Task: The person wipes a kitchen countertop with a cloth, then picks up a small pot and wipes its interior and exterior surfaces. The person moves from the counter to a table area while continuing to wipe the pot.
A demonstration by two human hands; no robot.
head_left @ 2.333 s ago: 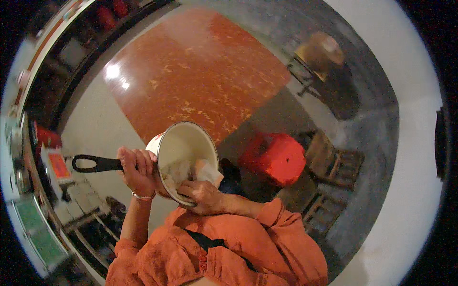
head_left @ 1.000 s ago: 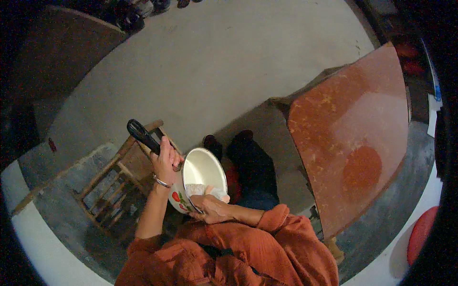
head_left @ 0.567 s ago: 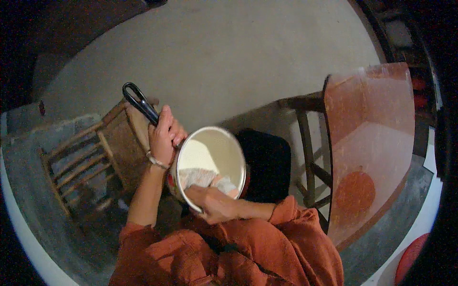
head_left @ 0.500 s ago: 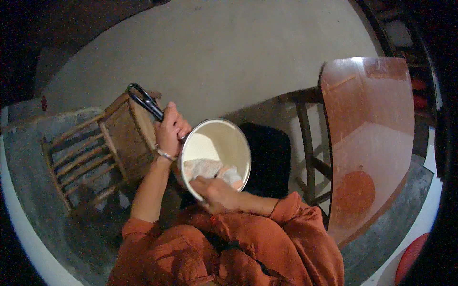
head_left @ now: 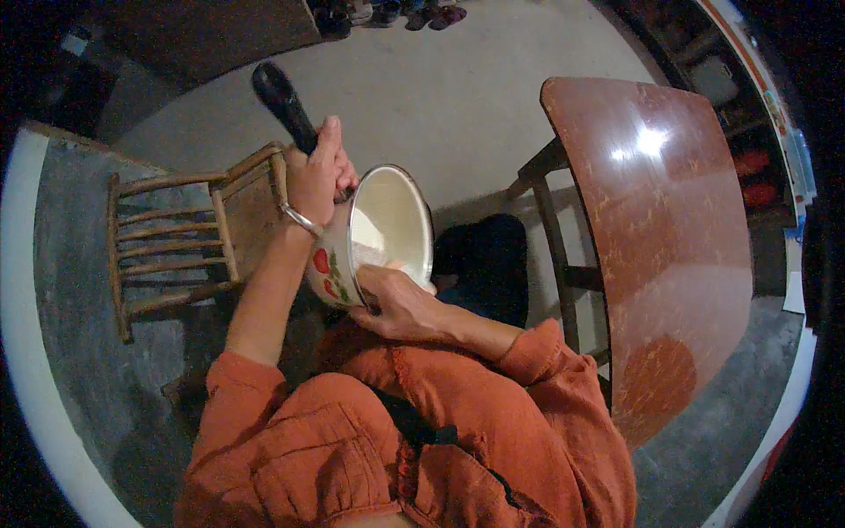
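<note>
Nearest the camera is the person's orange garment (head_left: 510, 414), its sleeves ending short of the wrists. The right hand (head_left: 396, 304) is at the near rim of a cream pot (head_left: 393, 207), fingers bent over the edge and into the opening; a pale, crumpled, cloth-like item (head_left: 370, 251) lies inside the pot beside these fingers, largely hidden, and whether they grip it cannot be determined. The pot is tilted on its side in front of the torso, mouth toward the person's right, with a red and green printed motif on its outer wall. The left hand (head_left: 319, 176), wearing a silvery bracelet (head_left: 304, 220), is closed around the base of the black handle (head_left: 283, 101), which points up and away. A dark-clothed leg (head_left: 493, 264) shows just beyond the pot. A wooden chair (head_left: 255, 194) is at left; a reddish-brown table (head_left: 678, 202), its surface reflecting a light, is at right. Beyond extends grey floor (head_left: 458, 106), with dark footwear (head_left: 436, 16) along its far edge.
</note>
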